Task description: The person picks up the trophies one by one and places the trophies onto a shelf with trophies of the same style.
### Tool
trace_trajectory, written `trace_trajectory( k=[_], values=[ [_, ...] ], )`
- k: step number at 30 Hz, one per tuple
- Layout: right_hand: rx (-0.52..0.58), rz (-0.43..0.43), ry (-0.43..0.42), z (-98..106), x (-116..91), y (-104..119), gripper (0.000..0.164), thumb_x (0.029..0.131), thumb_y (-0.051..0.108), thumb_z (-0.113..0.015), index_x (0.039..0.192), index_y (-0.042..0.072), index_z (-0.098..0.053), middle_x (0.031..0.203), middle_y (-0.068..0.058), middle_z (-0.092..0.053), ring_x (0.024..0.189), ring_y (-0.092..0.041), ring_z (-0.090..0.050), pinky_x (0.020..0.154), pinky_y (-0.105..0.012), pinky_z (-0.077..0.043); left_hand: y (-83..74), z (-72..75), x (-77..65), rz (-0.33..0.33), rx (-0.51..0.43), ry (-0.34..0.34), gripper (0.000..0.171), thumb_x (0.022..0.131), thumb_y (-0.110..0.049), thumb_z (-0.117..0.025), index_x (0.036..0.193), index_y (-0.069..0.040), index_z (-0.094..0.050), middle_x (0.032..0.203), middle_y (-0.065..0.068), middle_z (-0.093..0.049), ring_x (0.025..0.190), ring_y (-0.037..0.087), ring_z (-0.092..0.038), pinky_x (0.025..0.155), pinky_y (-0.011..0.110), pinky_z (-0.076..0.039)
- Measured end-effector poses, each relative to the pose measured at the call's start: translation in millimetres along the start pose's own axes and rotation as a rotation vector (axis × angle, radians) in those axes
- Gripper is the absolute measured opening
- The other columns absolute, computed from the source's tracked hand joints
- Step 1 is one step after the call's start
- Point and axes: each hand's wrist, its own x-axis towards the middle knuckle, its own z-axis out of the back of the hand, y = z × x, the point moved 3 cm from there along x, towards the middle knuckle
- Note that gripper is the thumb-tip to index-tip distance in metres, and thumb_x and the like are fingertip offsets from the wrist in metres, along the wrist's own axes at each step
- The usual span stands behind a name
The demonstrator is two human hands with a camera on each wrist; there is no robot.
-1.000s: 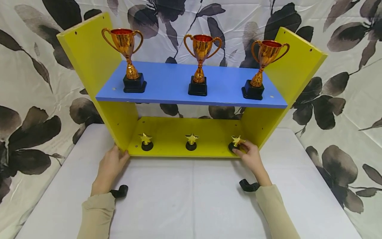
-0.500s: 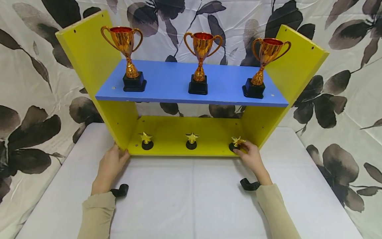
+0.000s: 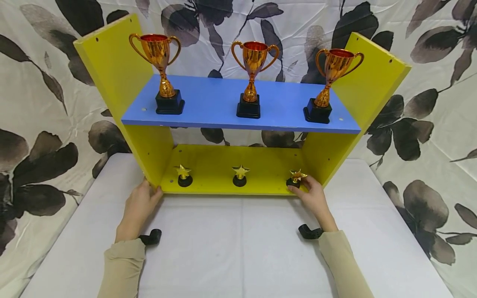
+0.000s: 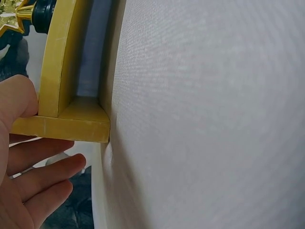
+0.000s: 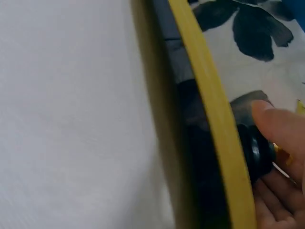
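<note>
A yellow shelf unit [image 3: 238, 190] with a blue middle board [image 3: 208, 99] stands on the white-covered table. Along its bottom board sit three small gold star trophies on round black bases: left trophy [image 3: 183, 171], middle trophy [image 3: 240, 171] and right trophy [image 3: 297, 176]. My right hand [image 3: 314, 198] holds the right trophy, its thumb at the black base [image 5: 257, 148] and its fingers behind. My left hand [image 3: 137, 207] grips the unit's lower left corner. In the left wrist view, the thumb [image 4: 21, 98] lies inside the side panel [image 4: 62, 128] and the fingers outside it.
Three larger gold cups stand on the blue board: left cup [image 3: 156, 51], middle cup [image 3: 254, 58] and right cup [image 3: 337, 64]. The white table [image 3: 238, 248] extends in front of the unit. A floral cloth [image 3: 410, 124] hangs behind.
My right thumb has shifted slightly left across the right trophy's base. The left hand keeps its grip at the corner. The whole head view has drifted slightly.
</note>
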Motion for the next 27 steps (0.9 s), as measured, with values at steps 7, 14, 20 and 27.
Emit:
trace_trajectory(
  k=[7, 14, 20, 27],
  values=[
    [0.064, 0.044, -0.091, -3.9, -1.2, -0.3, 0.042, 0.085, 0.009, -0.078, 0.120, -0.004, -0.058, 0.122, -0.017, -0.053, 0.122, -0.034, -0.055, 0.104, -0.036, -0.044, 0.7, -1.5, -0.8, -0.005, -0.004, -0.006, 0.034, 0.096, -0.016, -0.057, 0.122, 0.005, -0.049, 0.099, 0.027, -0.062, 0.075, 0.033, -0.053, 0.062, 0.048, -0.044],
    [0.072, 0.054, -0.091, -4.9, 0.2, -0.2, 0.038, 0.088, 0.006, -0.074, 0.118, -0.007, -0.057, 0.121, -0.020, -0.054, 0.121, -0.038, -0.057, 0.103, -0.038, -0.045, 2.0, -1.4, -1.6, -0.012, -0.004, -0.017, 0.035, 0.097, -0.016, -0.057, 0.124, 0.004, -0.049, 0.097, 0.026, -0.062, 0.074, 0.032, -0.053, 0.061, 0.044, -0.044],
    [0.088, 0.039, -0.085, -5.1, 1.1, -1.0, 0.034, 0.087, 0.003, -0.073, 0.115, -0.009, -0.057, 0.118, -0.020, -0.054, 0.122, -0.037, -0.057, 0.101, -0.035, -0.046, 2.3, -0.8, -0.9, 0.001, -0.003, 0.000, 0.033, 0.097, -0.017, -0.057, 0.121, 0.005, -0.049, 0.086, 0.019, -0.058, 0.070, 0.030, -0.051, 0.056, 0.038, -0.038],
    [0.065, 0.033, -0.086, -4.7, -0.1, 1.0, 0.035, 0.087, 0.002, -0.073, 0.116, -0.009, -0.057, 0.119, -0.020, -0.054, 0.121, -0.038, -0.057, 0.101, -0.037, -0.046, 1.0, -0.6, -1.0, 0.008, -0.007, 0.006, 0.034, 0.097, -0.017, -0.057, 0.122, 0.004, -0.048, 0.092, 0.022, -0.060, 0.074, 0.031, -0.052, 0.060, 0.042, -0.042]
  ],
)
